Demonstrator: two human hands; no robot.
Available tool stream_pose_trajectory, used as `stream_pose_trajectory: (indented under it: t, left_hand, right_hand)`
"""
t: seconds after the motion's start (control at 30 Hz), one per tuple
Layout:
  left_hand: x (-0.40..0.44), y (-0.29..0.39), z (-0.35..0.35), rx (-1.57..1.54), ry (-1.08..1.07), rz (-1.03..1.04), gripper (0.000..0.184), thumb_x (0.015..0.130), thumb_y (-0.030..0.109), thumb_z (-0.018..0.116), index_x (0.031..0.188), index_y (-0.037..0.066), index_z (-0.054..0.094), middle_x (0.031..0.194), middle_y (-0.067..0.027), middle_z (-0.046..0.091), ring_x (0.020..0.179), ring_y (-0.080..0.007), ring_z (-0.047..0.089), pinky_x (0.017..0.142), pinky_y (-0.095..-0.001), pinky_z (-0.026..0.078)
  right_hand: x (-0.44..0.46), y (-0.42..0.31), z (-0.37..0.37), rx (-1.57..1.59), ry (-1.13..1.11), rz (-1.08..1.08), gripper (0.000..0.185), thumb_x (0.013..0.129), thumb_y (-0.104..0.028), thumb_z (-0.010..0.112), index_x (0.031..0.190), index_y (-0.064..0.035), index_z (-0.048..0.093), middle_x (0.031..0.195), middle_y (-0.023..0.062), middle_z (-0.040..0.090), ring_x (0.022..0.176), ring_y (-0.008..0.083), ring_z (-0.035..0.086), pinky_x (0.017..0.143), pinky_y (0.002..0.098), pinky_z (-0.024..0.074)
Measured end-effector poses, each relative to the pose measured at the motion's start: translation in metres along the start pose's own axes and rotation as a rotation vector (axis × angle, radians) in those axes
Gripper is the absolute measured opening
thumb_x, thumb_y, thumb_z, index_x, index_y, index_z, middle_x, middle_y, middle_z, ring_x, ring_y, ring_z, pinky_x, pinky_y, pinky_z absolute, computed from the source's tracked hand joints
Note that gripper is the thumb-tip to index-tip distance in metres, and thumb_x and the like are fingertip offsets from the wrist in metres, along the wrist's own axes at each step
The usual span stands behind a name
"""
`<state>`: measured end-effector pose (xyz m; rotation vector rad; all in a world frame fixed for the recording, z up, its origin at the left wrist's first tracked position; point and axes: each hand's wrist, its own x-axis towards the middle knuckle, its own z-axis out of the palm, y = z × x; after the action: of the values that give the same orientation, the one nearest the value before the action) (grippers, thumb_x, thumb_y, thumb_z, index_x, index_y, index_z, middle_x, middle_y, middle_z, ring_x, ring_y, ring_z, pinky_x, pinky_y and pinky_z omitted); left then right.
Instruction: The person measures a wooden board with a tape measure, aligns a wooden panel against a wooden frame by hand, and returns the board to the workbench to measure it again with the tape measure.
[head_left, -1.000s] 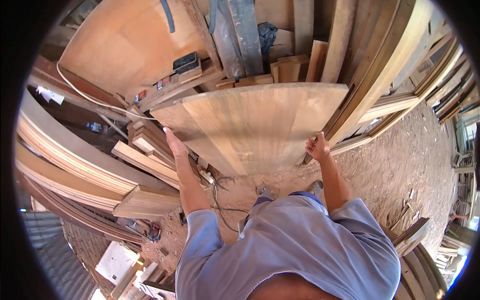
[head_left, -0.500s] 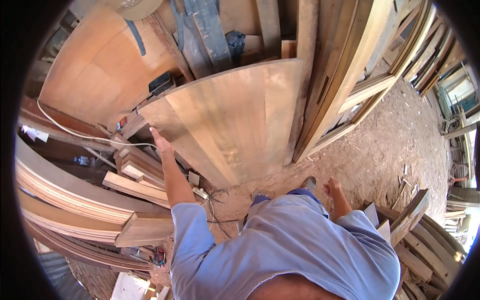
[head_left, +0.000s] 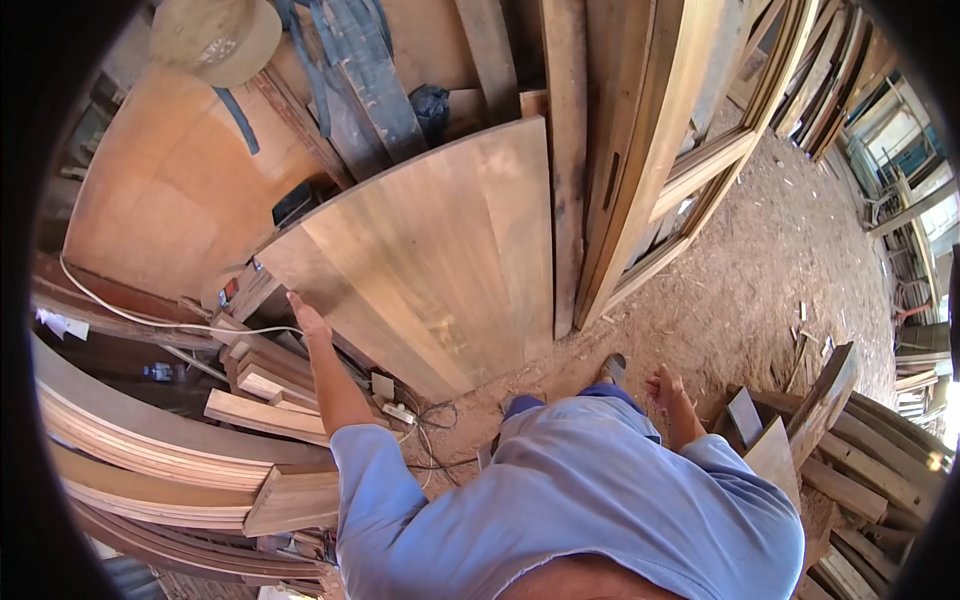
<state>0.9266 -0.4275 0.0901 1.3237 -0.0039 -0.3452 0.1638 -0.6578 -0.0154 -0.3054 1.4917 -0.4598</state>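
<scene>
"What's hidden from us?"

"The wooden panel (head_left: 430, 255) covers part of a dark object (head_left: 292, 203) behind its upper left edge, and the picture's top border cuts off a pale cap (head_left: 215, 40). We see the panel standing on the floor (head_left: 770, 260) ahead, left of the upright boards (head_left: 565, 170)."

"And our hands?"

"Our left arm reaches forward, the left hand (head_left: 311, 319) at the panel's left edge, fingers straight and pressed together; how firmly it touches, we can't tell. Our right hand (head_left: 669, 388) hangs low, well apart from the panel, fingers loosely bent; their spacing we can't make out."
</scene>
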Motion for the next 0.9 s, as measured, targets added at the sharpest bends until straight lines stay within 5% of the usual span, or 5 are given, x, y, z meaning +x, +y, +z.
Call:
stream_pose_trajectory:
  t: [0.2,0.4,0.47,0.63,0.9]
  left_hand:
    - [-0.05,-0.032,-0.016,0.632,0.111,0.069,0.069,0.088,0.048,0.05,0.138,0.004,0.034,0.138,-0.0174,0.041,0.127,-0.0306,0.039,0.103,-0.0426,0.03]
    - [-0.179,-0.202,-0.107,0.977,-0.34,-0.114,0.038,0.088,0.027,0.049,0.108,-0.003,0.058,0.107,-0.0227,0.062,0.099,-0.0343,0.058,0.086,-0.0438,0.044]
    - [-0.262,-0.287,-0.156,1.324,-0.78,0.546,0.019,0.085,0.018,0.05,0.081,0.006,0.063,0.078,-0.0159,0.062,0.075,-0.0306,0.06,0.063,-0.0417,0.049]
    - [-0.459,-0.277,-0.151,1.173,-0.645,-0.783,0.02,0.087,0.021,0.048,0.087,0.007,0.062,0.082,-0.0144,0.062,0.08,-0.0288,0.059,0.069,-0.0413,0.048]
    - [-0.463,-0.27,-0.072,0.929,-0.369,-0.817,0.024,0.09,0.026,0.045,0.098,0.009,0.059,0.089,-0.0118,0.062,0.087,-0.0259,0.058,0.077,-0.0407,0.046]
  right_hand:
    - [0.017,-0.004,0.019,-0.307,0.076,-0.036,0.021,0.09,-0.028,0.047,0.08,-0.0098,0.048,0.058,0.0055,0.046,0.041,0.0157,0.041,0.033,0.0319,0.0323]
    - [0.125,0.025,-0.008,-0.622,-0.842,-0.072,0.024,0.087,-0.025,0.053,0.106,-0.0113,0.057,0.078,0.0116,0.06,0.055,0.0203,0.054,0.047,0.0351,0.0445]
    - [0.127,0.051,0.008,-1.613,-0.89,-1.397,0.028,0.078,-0.02,0.059,0.104,-0.0107,0.064,0.087,0.0169,0.066,0.071,0.03,0.064,0.064,0.0368,0.052]
    - [0.107,0.068,-0.053,-1.995,-1.078,-0.982,0.028,0.08,-0.024,0.058,0.104,-0.0114,0.064,0.088,0.0138,0.066,0.075,0.0267,0.064,0.063,0.0367,0.0509]
    - [0.168,0.001,-0.129,-2.792,-1.279,-1.114,0.028,0.084,-0.031,0.056,0.103,-0.0125,0.064,0.091,0.0088,0.067,0.08,0.0214,0.064,0.063,0.0367,0.0492]
